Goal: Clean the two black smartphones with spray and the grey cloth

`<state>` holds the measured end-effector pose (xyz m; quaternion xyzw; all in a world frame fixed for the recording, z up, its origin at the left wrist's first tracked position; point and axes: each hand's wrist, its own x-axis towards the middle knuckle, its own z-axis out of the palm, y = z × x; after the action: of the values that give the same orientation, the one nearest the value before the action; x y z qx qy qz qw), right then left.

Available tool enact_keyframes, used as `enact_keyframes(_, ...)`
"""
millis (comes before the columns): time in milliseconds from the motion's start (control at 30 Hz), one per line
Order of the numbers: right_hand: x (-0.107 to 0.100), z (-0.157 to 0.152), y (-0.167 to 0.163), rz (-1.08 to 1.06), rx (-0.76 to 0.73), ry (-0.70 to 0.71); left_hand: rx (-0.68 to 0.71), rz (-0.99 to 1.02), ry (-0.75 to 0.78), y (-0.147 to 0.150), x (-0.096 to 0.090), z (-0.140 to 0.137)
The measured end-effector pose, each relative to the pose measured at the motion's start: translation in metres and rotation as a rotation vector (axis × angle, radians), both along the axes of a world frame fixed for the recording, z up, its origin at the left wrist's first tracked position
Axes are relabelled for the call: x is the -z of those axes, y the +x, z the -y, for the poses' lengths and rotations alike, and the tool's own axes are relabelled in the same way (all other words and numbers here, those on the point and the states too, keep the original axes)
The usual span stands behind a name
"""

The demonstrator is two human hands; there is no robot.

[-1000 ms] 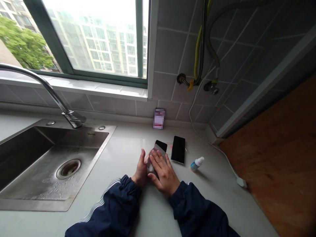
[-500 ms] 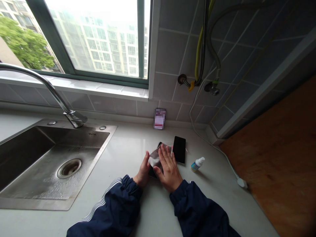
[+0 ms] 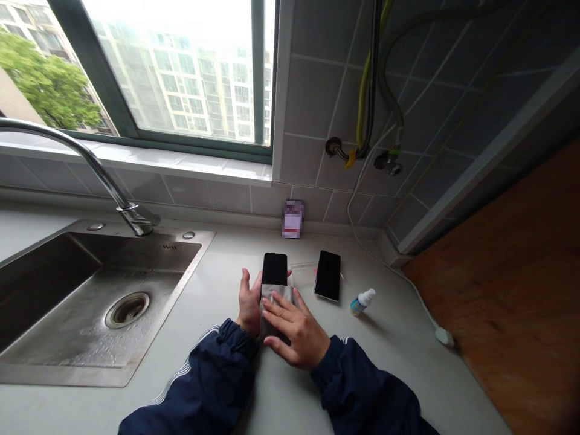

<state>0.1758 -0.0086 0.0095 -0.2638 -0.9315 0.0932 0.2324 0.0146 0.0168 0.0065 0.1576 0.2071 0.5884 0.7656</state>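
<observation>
My left hand (image 3: 249, 306) cradles a black smartphone (image 3: 275, 269), its thumb apart on the left and a fingertip showing past the right edge. A thin grey cloth (image 3: 276, 292) covers the phone's lower part. Across that cloth lies my right hand (image 3: 296, 329), palm down, with fingers stretched out and thumb spread. To the right, a second smartphone (image 3: 327, 276) rests flat with a dark screen. Partly under it is a clear thin case or sheet (image 3: 303, 275). A small white-capped spray bottle (image 3: 362, 301) stands further right.
A steel sink (image 3: 149, 302) with a curved faucet (image 3: 113, 187) is set into the white counter (image 3: 217, 386) on the left. Another phone-like device (image 3: 292, 219), its screen blurred, leans on the tiled wall. At the right lie a white cable with a plug (image 3: 444, 336) and a wooden panel (image 3: 512, 290).
The cloth and my right hand have slid down the phone, baring its upper screen. My left hand has shifted left with the phone, which is now more upright in view.
</observation>
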Motion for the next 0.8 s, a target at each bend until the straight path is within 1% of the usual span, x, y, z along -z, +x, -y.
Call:
enact_keyframes(167, 0.001, -0.001, 0.000, -0.012, 0.027, 0.032, 0.001, 0.017, -0.013, -0.001, -0.001, -0.001)
enact_keyframes(300, 0.002, -0.008, 0.006, -0.013, 0.076, 0.059, -0.018, 0.041, 0.017, 0.000, -0.004, -0.001)
enact_keyframes(433, 0.008, -0.016, 0.012, -0.012, 0.191, 0.094, 0.015, 0.080, 0.032, 0.006, -0.005, 0.000)
enact_keyframes(567, 0.016, -0.023, 0.015, -0.035, 0.327, 0.131, 0.043, 0.028, -0.030, 0.017, -0.003, 0.004)
enact_keyframes(700, 0.019, -0.026, 0.017, -0.052, 0.475, 0.136, 0.146, -0.009, -0.048, 0.024, 0.005, 0.008)
enact_keyframes(800, 0.020, -0.027, 0.016, -0.059, 0.534, 0.135, 0.150, -0.049, -0.071, 0.025, 0.015, 0.011)
